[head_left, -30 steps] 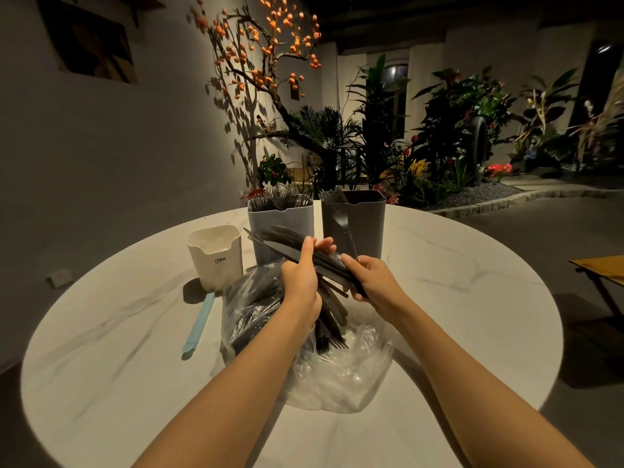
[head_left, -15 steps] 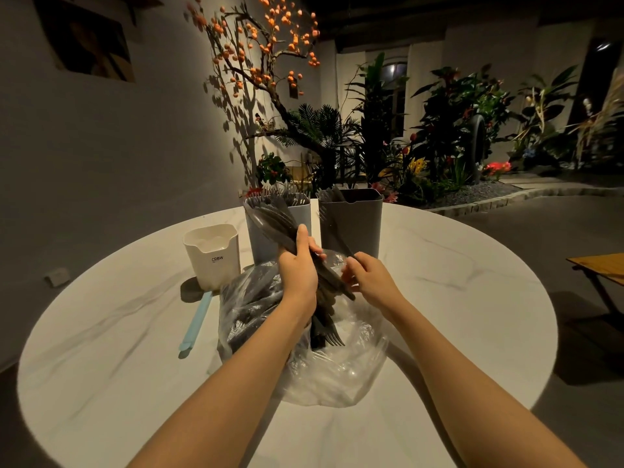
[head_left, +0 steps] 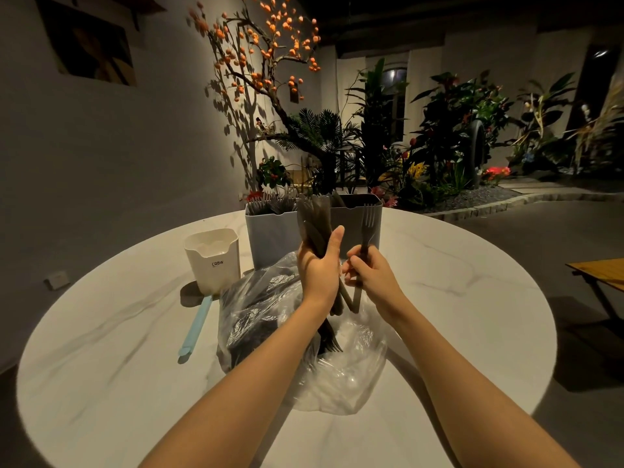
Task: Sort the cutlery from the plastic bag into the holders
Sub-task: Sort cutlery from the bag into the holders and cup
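Since before, we've raised our left hand (head_left: 319, 271) gripping the knife bundle (head_left: 314, 224) upright; right hand (head_left: 373, 275) fingers pinch one fork (head_left: 366, 228) above the plastic bag (head_left: 287, 325); loosening risks spilling knives.

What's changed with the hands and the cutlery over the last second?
The left hand has swung its bundle of knives from lying flat across the plastic bag to nearly upright. The right hand let go of that bundle and now holds a single fork, tines up. The three holders, the blue tool and the bag stayed put.
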### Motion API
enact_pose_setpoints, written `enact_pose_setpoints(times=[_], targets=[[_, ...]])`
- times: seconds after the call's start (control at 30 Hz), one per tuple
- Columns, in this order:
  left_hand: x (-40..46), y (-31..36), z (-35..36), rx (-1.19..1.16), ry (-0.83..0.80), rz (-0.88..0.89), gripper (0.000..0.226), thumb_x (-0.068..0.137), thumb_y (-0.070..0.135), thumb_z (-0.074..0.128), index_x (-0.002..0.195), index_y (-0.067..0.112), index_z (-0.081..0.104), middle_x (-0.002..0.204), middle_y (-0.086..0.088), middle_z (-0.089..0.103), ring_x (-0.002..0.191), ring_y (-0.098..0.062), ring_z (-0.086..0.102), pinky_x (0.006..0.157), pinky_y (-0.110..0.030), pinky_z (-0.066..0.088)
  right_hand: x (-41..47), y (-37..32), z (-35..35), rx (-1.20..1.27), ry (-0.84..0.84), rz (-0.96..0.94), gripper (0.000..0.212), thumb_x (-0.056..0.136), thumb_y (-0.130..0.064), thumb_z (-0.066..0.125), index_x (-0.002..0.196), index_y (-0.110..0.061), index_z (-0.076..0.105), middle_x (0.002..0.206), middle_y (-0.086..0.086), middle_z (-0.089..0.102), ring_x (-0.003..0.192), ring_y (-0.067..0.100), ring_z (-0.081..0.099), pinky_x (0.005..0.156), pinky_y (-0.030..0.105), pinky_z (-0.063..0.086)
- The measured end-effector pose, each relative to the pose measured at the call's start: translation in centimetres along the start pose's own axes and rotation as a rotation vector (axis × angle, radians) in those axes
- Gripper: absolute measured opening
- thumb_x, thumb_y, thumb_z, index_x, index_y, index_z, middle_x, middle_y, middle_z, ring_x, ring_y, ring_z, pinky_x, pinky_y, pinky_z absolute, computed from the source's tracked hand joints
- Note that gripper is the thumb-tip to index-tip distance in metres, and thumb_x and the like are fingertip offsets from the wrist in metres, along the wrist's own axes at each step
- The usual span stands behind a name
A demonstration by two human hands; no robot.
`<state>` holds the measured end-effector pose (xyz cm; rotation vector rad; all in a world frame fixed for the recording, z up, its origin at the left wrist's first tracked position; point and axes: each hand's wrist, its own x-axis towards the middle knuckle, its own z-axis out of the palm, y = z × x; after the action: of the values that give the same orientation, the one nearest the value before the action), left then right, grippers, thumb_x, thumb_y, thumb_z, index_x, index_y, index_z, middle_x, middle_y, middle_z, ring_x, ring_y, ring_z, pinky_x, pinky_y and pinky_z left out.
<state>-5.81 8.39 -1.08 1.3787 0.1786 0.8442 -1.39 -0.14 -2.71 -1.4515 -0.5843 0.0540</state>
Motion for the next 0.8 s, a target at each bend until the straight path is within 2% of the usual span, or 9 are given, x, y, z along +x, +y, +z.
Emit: enact_pose_setpoints(times=[0.07,0.13,0.23,0.37,0.43,0.5,0.6,0.67,0.8], targets=[[-0.4,-0.1,0.4,-0.008,-0.033,0.014,0.032,0.088,0.034,0.067,0.099,0.005,0.062,0.072,0.002,0.063,0.07,-0.011,0.065,0.066,-0.017,0.052,0.1,0.2,0.1,-0.009,0.013,-0.028,0.013,0.103,-0.019,0.042,0.099,-0.011,0.052,0.083,0.006,0.06,0.077,0.012,0.061,0.068,0.021,0.054],[-0.6,-0.5,0.5,-0.014,-0.054,0.052,0.021,0.088,0.027,0.068,0.104,0.014,0.061,0.084,0.0,0.068,0.082,-0.011,0.069,0.068,-0.012,0.051,0.2,0.4,0.0,-0.023,0.052,-0.038,0.019,0.103,-0.024,0.042,0.093,-0.011,0.051,0.087,0.008,0.059,0.08,0.013,0.062,0.074,0.027,0.057],[-0.9,-0.7,0.4,0.008,-0.085,0.069,0.03,0.089,0.024,0.069,0.115,0.014,0.057,0.092,0.002,0.068,0.087,-0.006,0.068,0.068,-0.01,0.05,0.4,0.4,0.0,-0.066,0.098,-0.059,0.021,0.103,-0.025,0.041,0.087,-0.014,0.05,0.088,0.012,0.057,0.083,0.015,0.06,0.075,0.029,0.055],[-1.0,-1.2,0.3,0.069,-0.131,0.002,0.02,0.092,0.026,0.063,0.105,0.011,0.063,0.082,0.005,0.068,0.073,0.004,0.067,0.068,-0.012,0.055,0.2,0.5,0.2,-0.098,0.09,-0.119,0.019,0.103,-0.022,0.041,0.092,-0.017,0.055,0.09,0.006,0.063,0.083,0.01,0.064,0.07,0.019,0.055],[-1.0,-1.4,0.3,0.105,-0.125,-0.068,0.03,0.094,0.035,0.059,0.098,0.005,0.063,0.074,0.003,0.065,0.068,-0.002,0.066,0.062,-0.007,0.051,0.1,0.5,0.2,-0.113,0.107,-0.122,0.02,0.102,-0.022,0.043,0.089,-0.015,0.056,0.083,0.002,0.061,0.077,0.008,0.063,0.066,0.016,0.054],[-0.8,-1.4,0.2,0.13,-0.118,-0.115,0.035,0.096,0.04,0.054,0.088,0.007,0.061,0.062,0.005,0.057,0.059,-0.006,0.058,0.053,-0.008,0.046,0.1,0.4,0.2,-0.113,0.114,-0.117,0.021,0.102,-0.022,0.044,0.086,-0.017,0.058,0.08,0.002,0.061,0.076,0.01,0.062,0.067,0.019,0.054],[-0.5,-1.0,0.1,0.088,-0.119,-0.124,0.034,0.097,0.039,0.052,0.073,0.017,0.061,0.043,0.009,0.042,0.041,-0.004,0.04,0.045,-0.02,0.036,0.1,0.0,0.3,-0.115,0.102,-0.117,0.023,0.102,-0.021,0.044,0.087,-0.022,0.062,0.08,0.0,0.064,0.078,0.012,0.062,0.069,0.023,0.053],[0.0,-0.7,0.1,0.083,-0.103,-0.141,0.036,0.096,0.041,0.053,0.075,0.015,0.065,0.042,0.009,0.041,0.039,-0.005,0.036,0.044,-0.02,0.032,0.3,-0.6,0.5,-0.115,0.101,-0.105,0.025,0.102,-0.019,0.044,0.083,-0.021,0.062,0.076,-0.002,0.061,0.073,0.009,0.059,0.065,0.019,0.05],[1.2,0.5,0.5,0.112,-0.111,-0.165,0.049,0.094,0.049,0.052,0.093,0.003,0.069,0.046,0.008,0.047,0.04,-0.003,0.04,0.041,-0.017,0.034,1.4,-1.7,1.0,-0.126,0.105,-0.067,0.029,0.102,-0.02,0.043,0.076,-0.017,0.057,0.071,0.0,0.058,0.068,0.009,0.057,0.06,0.016,0.047]])
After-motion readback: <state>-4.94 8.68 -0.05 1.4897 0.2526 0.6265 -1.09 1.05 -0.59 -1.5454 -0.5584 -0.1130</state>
